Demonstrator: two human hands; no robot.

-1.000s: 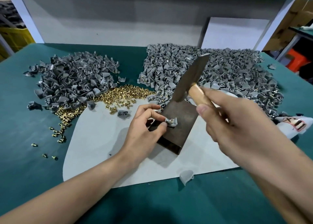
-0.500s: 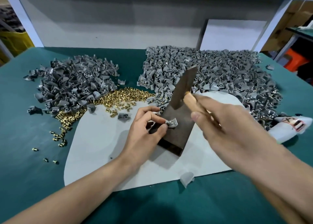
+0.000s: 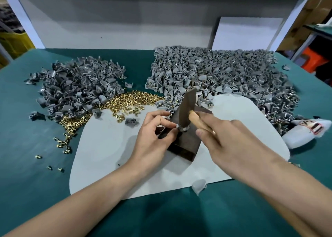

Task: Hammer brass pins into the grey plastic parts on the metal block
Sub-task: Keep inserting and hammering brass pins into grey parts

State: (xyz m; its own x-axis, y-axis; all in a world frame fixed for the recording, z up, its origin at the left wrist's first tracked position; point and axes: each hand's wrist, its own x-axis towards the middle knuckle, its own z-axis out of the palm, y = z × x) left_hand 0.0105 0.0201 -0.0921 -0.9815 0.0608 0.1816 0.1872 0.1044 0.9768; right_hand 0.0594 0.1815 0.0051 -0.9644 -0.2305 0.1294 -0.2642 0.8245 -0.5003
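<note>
Head view: left hand (image 3: pixel 152 136) pinches one grey part (image 3: pixel 183 128) on one block (image 3: pixel 186 147); right hand (image 3: pixel 233 141) grips hammer (image 3: pixel 187 107).

L hand (image 3: pixel 152 136) pinching grey part (image 3: pixel 183 128), prob. thumb+index; R hand (image 3: pixel 233 145) gripping hammer (image 3: pixel 187 108).

A teal worktop (image 3: pixel 27 165) runs to a grey back panel (image 3: pixel 107 21) well beyond the left grip (image 3: pixel 152 138), between white posts (image 3: pixel 288 21). A yellow crate (image 3: pixel 14 43) stands far left of it, and something orange (image 3: pixel 312 60) far right.
</note>
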